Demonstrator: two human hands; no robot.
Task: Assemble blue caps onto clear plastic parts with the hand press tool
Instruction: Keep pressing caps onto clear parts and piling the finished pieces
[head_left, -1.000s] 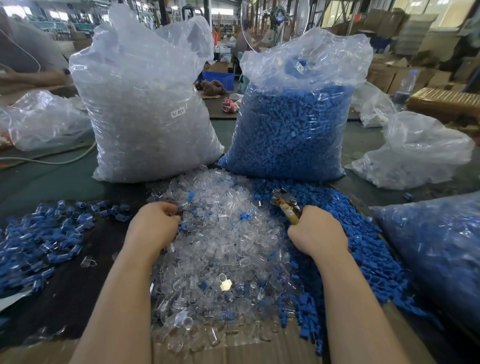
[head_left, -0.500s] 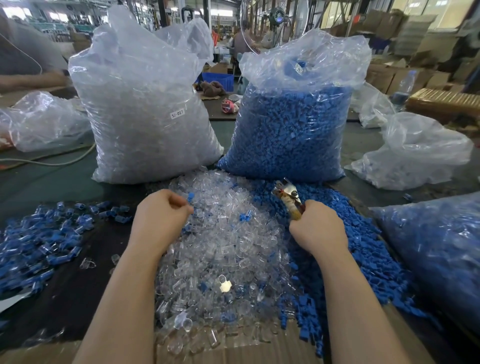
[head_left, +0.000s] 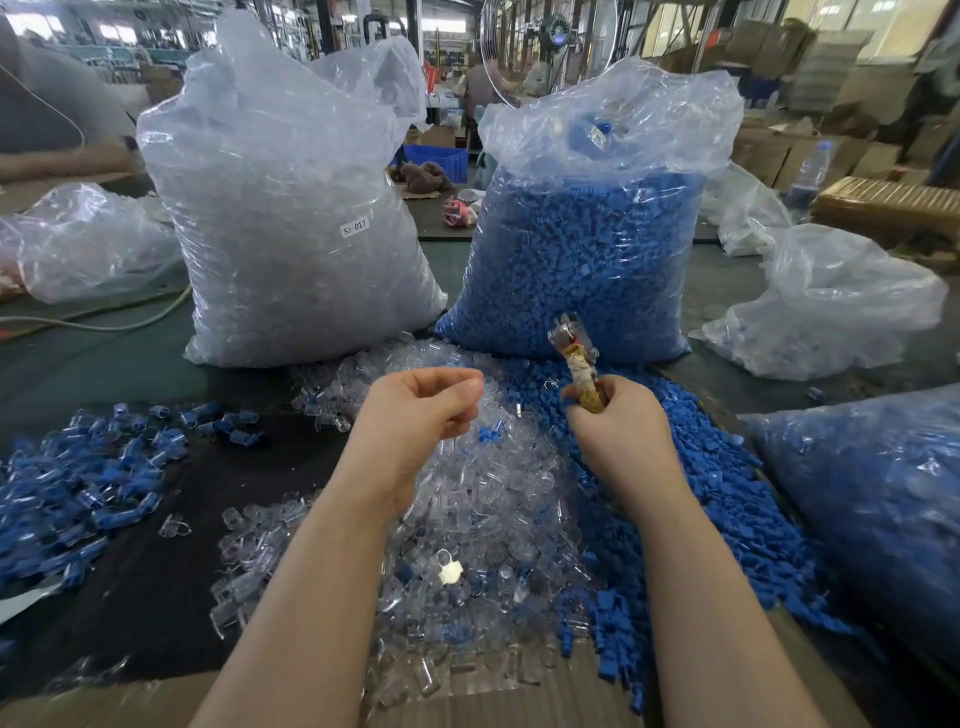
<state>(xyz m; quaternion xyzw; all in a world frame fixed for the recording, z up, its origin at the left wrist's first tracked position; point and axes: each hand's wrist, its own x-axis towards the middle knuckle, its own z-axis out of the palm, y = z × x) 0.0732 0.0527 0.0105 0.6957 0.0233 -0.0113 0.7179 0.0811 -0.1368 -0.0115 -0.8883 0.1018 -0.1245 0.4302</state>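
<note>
Clear plastic parts (head_left: 467, 499) heaped mid-surface, toward its near edge. Loose blue caps (head_left: 717, 488) banked against the heap's right side. Left hand (head_left: 421, 410) raised over the heap, fingers curled to a pinch; whether it carries a clear part, cannot tell. Right hand (head_left: 613, 421) wrapped tight on the taped handle of the hand press tool (head_left: 574, 353), head tilted up and away. Hands apart, near each other. Finished blue-capped pieces (head_left: 78, 488) spread at the left edge. Full bags of clear stock (head_left: 291, 218) and blue stock (head_left: 587, 249) at the far edge.

Step, as judged: between pick-up and loading. Next calls for bringing the pinch to the tool head, seating the part squarely, then adding a cap.
</note>
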